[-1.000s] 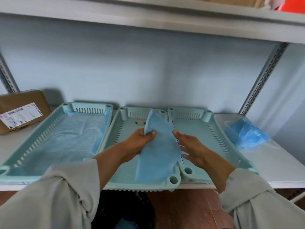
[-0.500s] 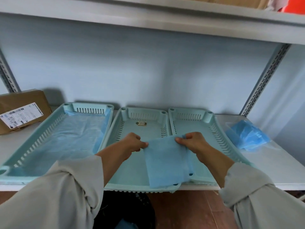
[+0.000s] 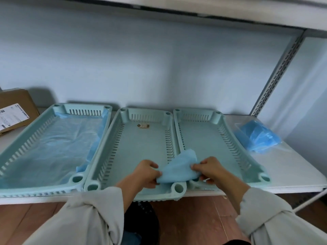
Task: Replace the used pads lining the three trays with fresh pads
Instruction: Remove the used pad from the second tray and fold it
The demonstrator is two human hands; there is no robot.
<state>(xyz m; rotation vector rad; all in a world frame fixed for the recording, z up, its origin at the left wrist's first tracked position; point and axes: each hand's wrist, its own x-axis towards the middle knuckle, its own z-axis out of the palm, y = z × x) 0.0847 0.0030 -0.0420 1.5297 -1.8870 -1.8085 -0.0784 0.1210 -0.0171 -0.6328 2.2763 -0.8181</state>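
Three pale green slotted trays stand side by side on a white shelf. The left tray [image 3: 23, 147] is lined with a blue pad [image 3: 58, 138] that reaches up its right wall. The middle tray [image 3: 113, 144] and the right tray [image 3: 233, 144] show bare floors. Over the near rims between those two, my left hand [image 3: 146, 172] and my right hand [image 3: 210, 169] each pinch an edge of a folded blue pad [image 3: 178, 169]. Its upper corner stands up in a peak.
A clear bag of folded blue pads [image 3: 256, 138] lies on the shelf right of the trays. A brown cardboard box [image 3: 14, 110] with a label sits at the far left. An upper shelf [image 3: 194, 6] overhangs, and a slotted metal upright [image 3: 276, 75] rises at the right. Something dark [image 3: 141, 220] sits on the floor below.
The blue pad hung long from both hands a second ago. It is now gathered shorter and lower, bunched between my hands at the trays' near rims.
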